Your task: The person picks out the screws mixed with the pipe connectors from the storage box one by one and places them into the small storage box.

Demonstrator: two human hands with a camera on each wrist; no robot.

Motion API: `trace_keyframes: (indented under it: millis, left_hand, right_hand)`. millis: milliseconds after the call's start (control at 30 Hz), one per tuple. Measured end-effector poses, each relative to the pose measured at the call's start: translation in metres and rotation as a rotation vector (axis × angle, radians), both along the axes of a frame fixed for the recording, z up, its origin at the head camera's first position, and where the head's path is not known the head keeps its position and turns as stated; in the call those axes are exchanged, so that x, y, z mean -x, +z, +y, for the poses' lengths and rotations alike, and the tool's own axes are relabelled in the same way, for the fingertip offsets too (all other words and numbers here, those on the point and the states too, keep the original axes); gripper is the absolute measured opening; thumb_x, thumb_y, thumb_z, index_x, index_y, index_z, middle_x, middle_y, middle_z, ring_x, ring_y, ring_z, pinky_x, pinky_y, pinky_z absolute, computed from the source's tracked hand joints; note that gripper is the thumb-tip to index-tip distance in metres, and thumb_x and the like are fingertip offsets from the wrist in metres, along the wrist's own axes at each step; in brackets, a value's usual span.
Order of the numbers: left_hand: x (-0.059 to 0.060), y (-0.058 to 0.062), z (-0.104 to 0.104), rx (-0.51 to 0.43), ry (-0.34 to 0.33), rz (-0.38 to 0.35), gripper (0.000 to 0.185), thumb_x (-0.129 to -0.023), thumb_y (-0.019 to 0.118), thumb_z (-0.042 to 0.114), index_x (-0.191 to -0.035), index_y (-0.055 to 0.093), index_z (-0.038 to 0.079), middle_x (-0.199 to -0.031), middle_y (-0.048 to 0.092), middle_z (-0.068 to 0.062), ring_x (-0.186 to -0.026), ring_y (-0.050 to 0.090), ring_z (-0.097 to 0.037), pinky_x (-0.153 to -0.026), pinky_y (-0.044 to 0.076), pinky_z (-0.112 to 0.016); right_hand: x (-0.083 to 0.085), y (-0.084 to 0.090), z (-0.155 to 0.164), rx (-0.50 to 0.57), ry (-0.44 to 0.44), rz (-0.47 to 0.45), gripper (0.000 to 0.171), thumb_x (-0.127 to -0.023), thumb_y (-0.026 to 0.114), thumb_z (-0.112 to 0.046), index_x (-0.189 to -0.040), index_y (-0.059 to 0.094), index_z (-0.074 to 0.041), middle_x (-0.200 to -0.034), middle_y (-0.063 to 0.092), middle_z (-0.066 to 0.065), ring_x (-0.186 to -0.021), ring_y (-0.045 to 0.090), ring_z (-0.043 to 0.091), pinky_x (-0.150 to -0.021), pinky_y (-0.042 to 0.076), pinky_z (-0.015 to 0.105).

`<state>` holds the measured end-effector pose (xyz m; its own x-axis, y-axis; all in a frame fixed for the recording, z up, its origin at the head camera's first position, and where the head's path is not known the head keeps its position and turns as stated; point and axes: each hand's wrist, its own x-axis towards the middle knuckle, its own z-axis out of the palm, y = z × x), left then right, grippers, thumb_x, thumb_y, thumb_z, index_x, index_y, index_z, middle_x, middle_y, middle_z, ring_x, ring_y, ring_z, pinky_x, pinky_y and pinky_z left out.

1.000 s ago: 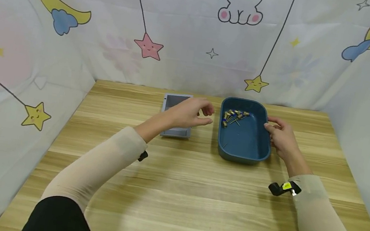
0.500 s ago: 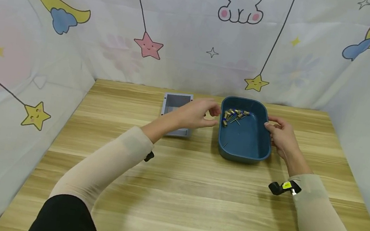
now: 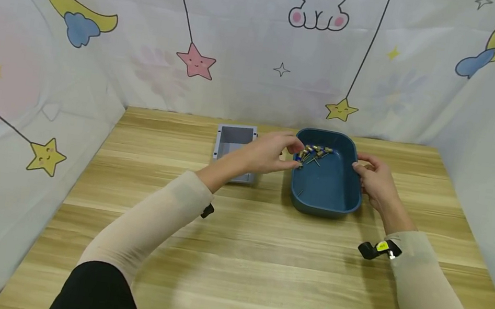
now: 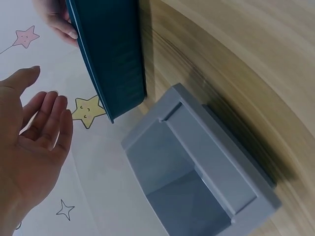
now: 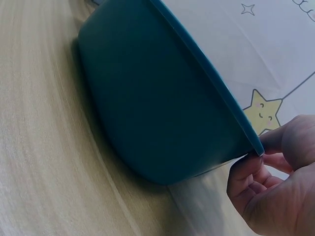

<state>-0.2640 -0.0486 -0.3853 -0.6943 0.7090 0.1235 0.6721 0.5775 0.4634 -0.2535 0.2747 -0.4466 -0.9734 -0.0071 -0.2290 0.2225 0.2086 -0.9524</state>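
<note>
A dark blue tub stands on the wooden table. Small brass-coloured pieces with thin shafts and blue bits lie heaped at its far left, and one thin piece lies apart near the front. My left hand hangs over the tub's left rim with fingers curved and thumb apart, nothing between them. The left wrist view shows its palm bare. My right hand pinches the tub's right rim, thumb on one side and fingers on the other, as the right wrist view shows near the tub's corner.
Left of the tub sits a grey open box, partly hidden under my left forearm. A printed cloth hangs behind the table and along both sides. Each wrist carries a small black camera.
My left hand has moved right, from over the grey box to over the tub's left rim. The right hand keeps its pinch on the rim, and the tub stays in place.
</note>
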Motion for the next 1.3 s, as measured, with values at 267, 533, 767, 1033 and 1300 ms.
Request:
trace_keyframes:
  millis: [267,533,767,1033,1300]
  left_hand:
    - [0.000,0.001,0.009,0.021,-0.020,-0.019,0.045,-0.104,0.072,0.034,-0.142,0.065,0.011,-0.133,0.063,-0.004,-0.123,0.062,-0.015,-0.105,0.049,-0.027]
    - [0.000,-0.004,0.019,0.048,-0.042,-0.056,0.046,-0.102,0.074,0.033,-0.140,0.063,0.007,-0.131,0.062,-0.008,-0.122,0.062,-0.020,-0.105,0.048,-0.024]
    - [-0.002,-0.009,0.027,0.105,-0.087,-0.043,0.045,-0.101,0.075,0.033,-0.136,0.065,0.006,-0.130,0.062,-0.006,-0.119,0.064,-0.021,-0.102,0.049,-0.025]
    - [-0.004,-0.012,0.034,0.142,-0.101,-0.046,0.046,-0.102,0.073,0.035,-0.138,0.064,0.008,-0.131,0.062,-0.005,-0.119,0.063,-0.016,-0.103,0.049,-0.023]
    - [-0.004,-0.017,0.036,0.151,-0.106,-0.045,0.044,-0.102,0.074,0.034,-0.137,0.065,0.008,-0.131,0.062,-0.004,-0.119,0.063,-0.014,-0.103,0.049,-0.024]
  right_hand:
    - [0.001,-0.003,0.000,-0.012,0.006,0.018,0.050,-0.111,0.056,-0.019,-0.158,0.044,-0.004,-0.081,0.049,-0.006,-0.061,0.046,0.006,-0.049,0.046,0.023]
    - [0.003,-0.003,0.001,-0.021,0.003,0.025,0.051,-0.111,0.055,-0.019,-0.159,0.044,-0.005,-0.078,0.047,-0.007,-0.060,0.045,0.006,-0.049,0.044,0.024]
    - [0.002,-0.003,0.000,-0.024,0.002,0.025,0.050,-0.111,0.056,-0.019,-0.158,0.044,-0.004,-0.078,0.047,-0.007,-0.061,0.045,0.006,-0.048,0.045,0.024]
    - [0.000,-0.001,-0.001,-0.027,-0.001,0.042,0.049,-0.111,0.057,-0.020,-0.156,0.047,-0.004,-0.079,0.048,-0.007,-0.061,0.046,0.006,-0.048,0.045,0.023]
    - [0.000,-0.002,-0.001,-0.027,0.001,0.042,0.048,-0.111,0.057,-0.020,-0.155,0.047,-0.004,-0.080,0.048,-0.007,-0.060,0.046,0.005,-0.048,0.046,0.023]
